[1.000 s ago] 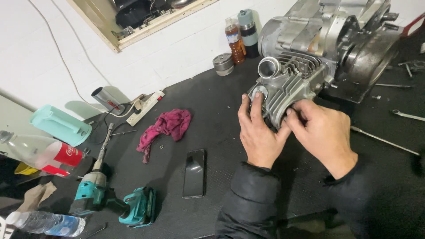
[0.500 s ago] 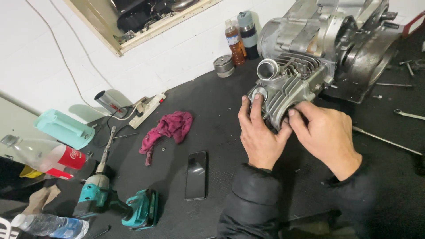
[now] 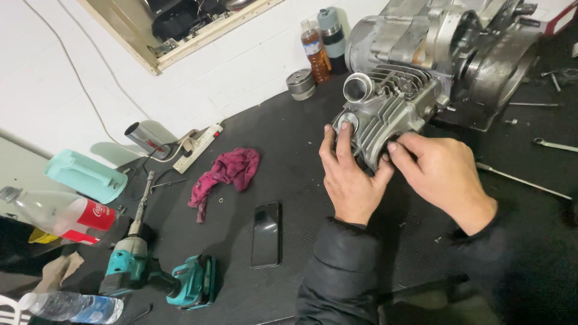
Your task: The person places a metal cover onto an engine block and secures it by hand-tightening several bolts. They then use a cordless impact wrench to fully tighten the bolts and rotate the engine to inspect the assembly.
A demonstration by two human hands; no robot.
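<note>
Both hands rest on a grey finned cylinder head (image 3: 385,114) that sits right of centre in the upper half of the frame, joined to a larger engine block (image 3: 445,48) at the upper right. The left hand (image 3: 349,174) lies flat against the head's near face, fingers spread and pressing on it, thumb hooked around the lower edge. The right hand (image 3: 442,174) comes in from the right, its fingertips curled onto the same lower edge beside the left thumb; whether it pinches anything small there cannot be told. Everything stands on a black rubber mat (image 3: 289,144). Left of the hands lies a crumpled magenta rag (image 3: 232,171), and below it a dark phone (image 3: 267,235) lies face up. At the lower left rests a teal cordless impact driver (image 3: 156,274); near it lie two plastic bottles (image 3: 60,213). A brown bottle (image 3: 314,51) and a small metal tin (image 3: 300,84) stand by the white wall, upper centre. Wrenches (image 3: 554,144) lie at the right edge
</note>
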